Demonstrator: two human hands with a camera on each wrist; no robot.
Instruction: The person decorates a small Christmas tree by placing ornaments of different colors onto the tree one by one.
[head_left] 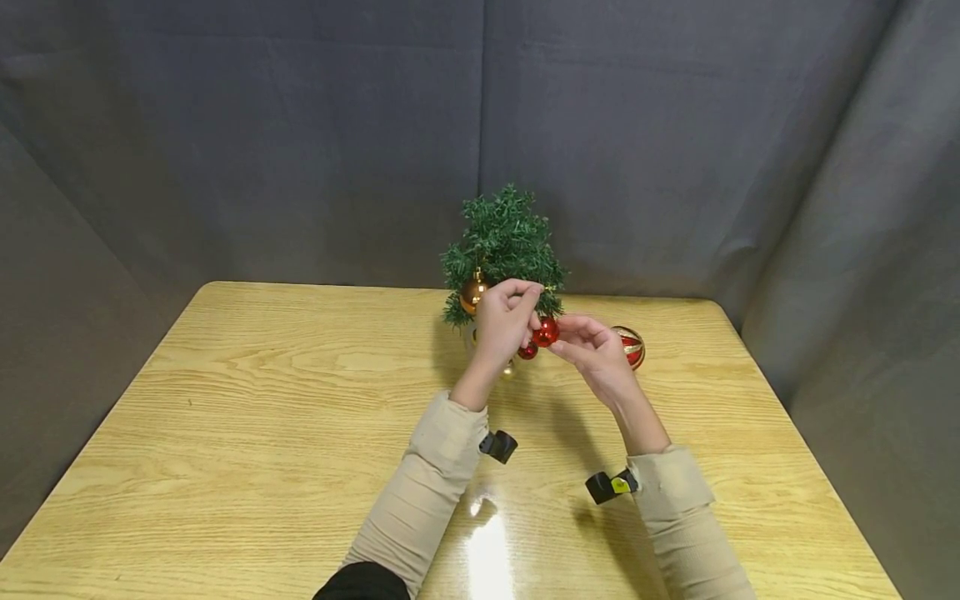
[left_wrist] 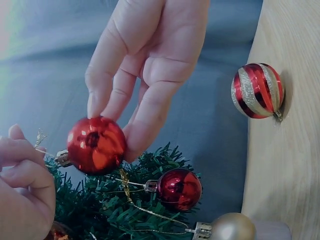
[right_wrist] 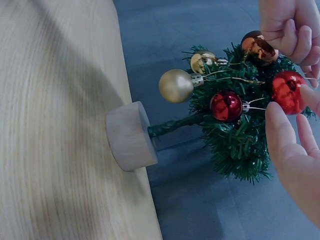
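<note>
A shiny red bauble is pinched between the thumb and fingertips of my right hand, in front of a small green Christmas tree. At the bauble's silver cap, my left hand pinches its thin gold string, as the left wrist view shows. Several ornaments hang close by: a darker red bauble, a matte gold bauble, a shiny gold bauble and a copper-coloured bauble. My left hand partly covers the copper one in the head view.
To the right of the tree, a red bauble with glittery gold stripes lies on the wooden table, partly behind my right hand in the head view. The tree's round pale base stands near the table's back edge, before a grey curtain.
</note>
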